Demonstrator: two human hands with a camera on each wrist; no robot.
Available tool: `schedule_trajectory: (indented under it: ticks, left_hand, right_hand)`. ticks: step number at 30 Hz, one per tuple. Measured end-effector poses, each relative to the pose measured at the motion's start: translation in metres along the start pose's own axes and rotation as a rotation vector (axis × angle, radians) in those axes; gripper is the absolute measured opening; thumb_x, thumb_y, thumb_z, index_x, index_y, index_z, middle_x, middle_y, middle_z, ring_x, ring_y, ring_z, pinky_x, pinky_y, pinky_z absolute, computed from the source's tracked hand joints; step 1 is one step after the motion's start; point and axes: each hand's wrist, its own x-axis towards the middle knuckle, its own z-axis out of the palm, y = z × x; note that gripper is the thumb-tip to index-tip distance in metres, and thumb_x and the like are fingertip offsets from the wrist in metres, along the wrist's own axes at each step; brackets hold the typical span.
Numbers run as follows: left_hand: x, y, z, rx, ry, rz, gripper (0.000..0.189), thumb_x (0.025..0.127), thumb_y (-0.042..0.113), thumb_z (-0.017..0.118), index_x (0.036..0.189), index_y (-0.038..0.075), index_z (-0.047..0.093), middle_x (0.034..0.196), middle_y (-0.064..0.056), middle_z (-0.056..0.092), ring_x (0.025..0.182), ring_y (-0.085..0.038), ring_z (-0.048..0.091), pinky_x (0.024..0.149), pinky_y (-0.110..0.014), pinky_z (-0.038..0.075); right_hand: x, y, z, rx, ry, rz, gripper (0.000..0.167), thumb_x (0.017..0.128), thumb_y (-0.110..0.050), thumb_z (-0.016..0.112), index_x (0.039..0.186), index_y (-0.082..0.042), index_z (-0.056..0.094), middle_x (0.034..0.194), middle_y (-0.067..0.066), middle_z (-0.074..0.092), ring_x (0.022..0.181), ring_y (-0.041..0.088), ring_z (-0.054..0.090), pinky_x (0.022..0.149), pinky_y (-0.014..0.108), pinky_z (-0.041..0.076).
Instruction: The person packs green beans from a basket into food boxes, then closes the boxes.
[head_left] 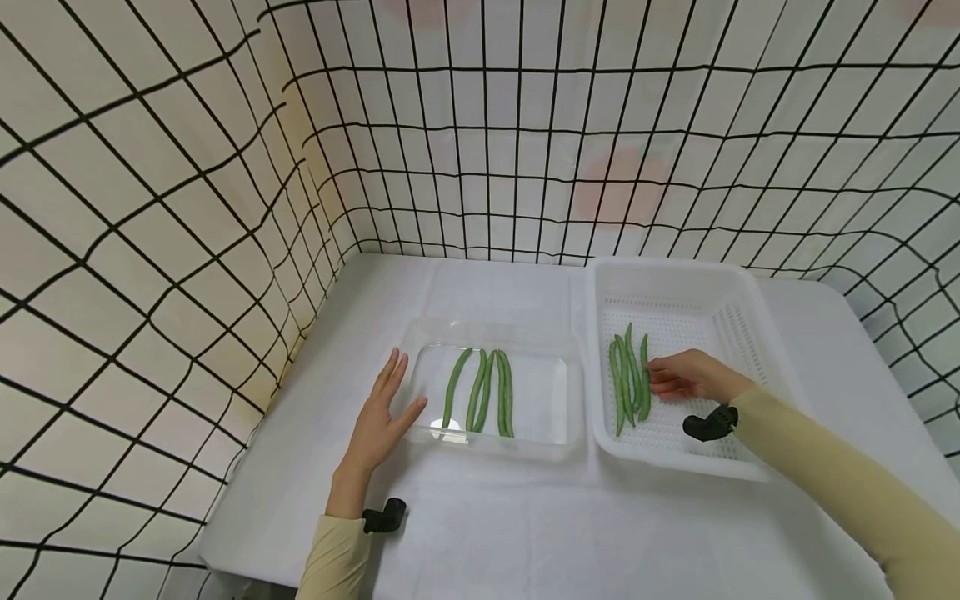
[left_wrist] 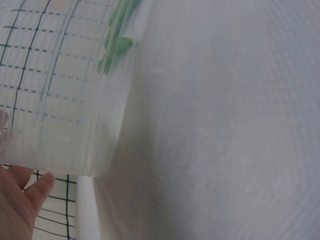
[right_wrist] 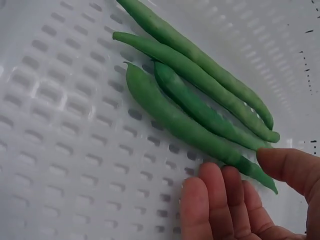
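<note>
Several green beans (head_left: 619,383) lie side by side in the white perforated basket (head_left: 686,271). My right hand (head_left: 693,375) is inside the basket at the rightmost bean (head_left: 645,383). In the right wrist view, that bean (right_wrist: 185,127) passes between the thumb and the loosely bent fingers, which do not close round it. On the left, a clear plastic container (head_left: 562,450) holds several more green beans (head_left: 483,392), roughly upright in the view. My left hand (head_left: 375,429) is at the container's left side, fingers extended and thumb apart; contact is hard to tell.
The container and basket stand next to each other on a white-covered table (head_left: 495,517). Black wire mesh (head_left: 487,129) rises behind the table and along both sides. A small black camera sits on each wrist.
</note>
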Motion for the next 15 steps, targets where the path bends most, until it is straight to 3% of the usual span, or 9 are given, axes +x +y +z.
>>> schedule_trajectory:
  ticks: [7,15]
  left_hand:
    - [0.000,0.000,-0.001,-0.011,0.000,0.006,0.075,0.090,0.036,0.065,0.152,0.020,0.026,0.157,0.010,0.012,0.140,-0.020,0.020,0.105,-0.055,0.026]
    - [0.000,0.001,0.000,-0.004,-0.002,0.016,0.075,0.090,0.038,0.064,0.152,0.020,0.026,0.157,0.010,0.012,0.140,-0.021,0.021,0.105,-0.054,0.026]
  right_hand:
    - [0.005,-0.002,0.013,-0.048,0.081,0.003,0.017,0.089,-0.014,0.068,0.091,0.002,0.062,0.068,0.005,0.062,0.059,0.012,0.064,0.064,0.026,0.055]
    - [0.003,-0.001,0.013,-0.049,0.058,-0.028,0.016,0.091,-0.010,0.064,0.097,0.004,0.061,0.068,0.005,0.062,0.059,0.011,0.062,0.063,0.025,0.054]
